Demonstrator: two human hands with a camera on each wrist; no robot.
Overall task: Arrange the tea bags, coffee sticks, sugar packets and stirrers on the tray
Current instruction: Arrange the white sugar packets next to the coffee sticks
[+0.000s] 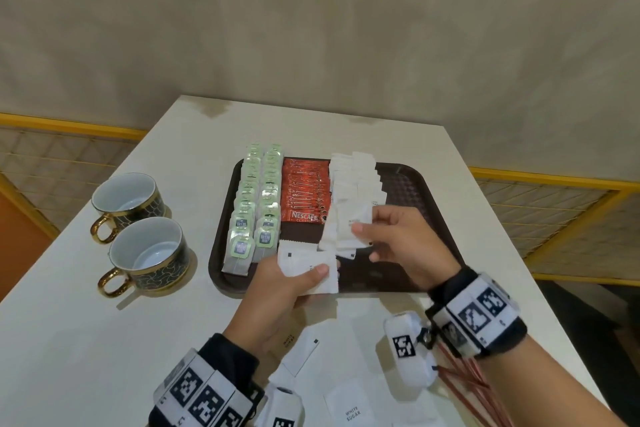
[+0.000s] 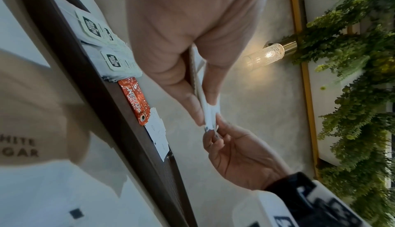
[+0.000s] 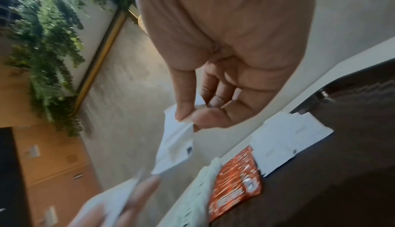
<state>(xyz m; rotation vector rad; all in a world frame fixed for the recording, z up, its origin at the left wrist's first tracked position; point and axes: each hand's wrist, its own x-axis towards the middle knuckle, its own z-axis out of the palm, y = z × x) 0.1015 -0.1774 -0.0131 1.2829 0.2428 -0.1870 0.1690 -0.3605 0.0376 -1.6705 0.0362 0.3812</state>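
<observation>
right hand (image 1: 398, 239) is pinching one white sugar packet (image 1: 351, 227) right over the packet row on the brown tray (image 1: 408, 191), left hand (image 1: 294, 279) just below it gripping a small stack of packets (image 1: 304, 267). Both thin paper, loose pinch, so one could slip and knock that overlapped row (image 1: 356, 180) crooked. Stirrers (image 1: 478, 388) still sit under the right wrist, easy to drag

Light: soft, even indoor; a lit wall lamp (image 2: 266, 56) glows warm.
Shadows: faint, beside the cups (image 1: 138, 229).
Blur: right wrist view smeared; near left hand (image 3: 119, 202) unfocused.
Distortion: wide-angle bending at edges.
</observation>
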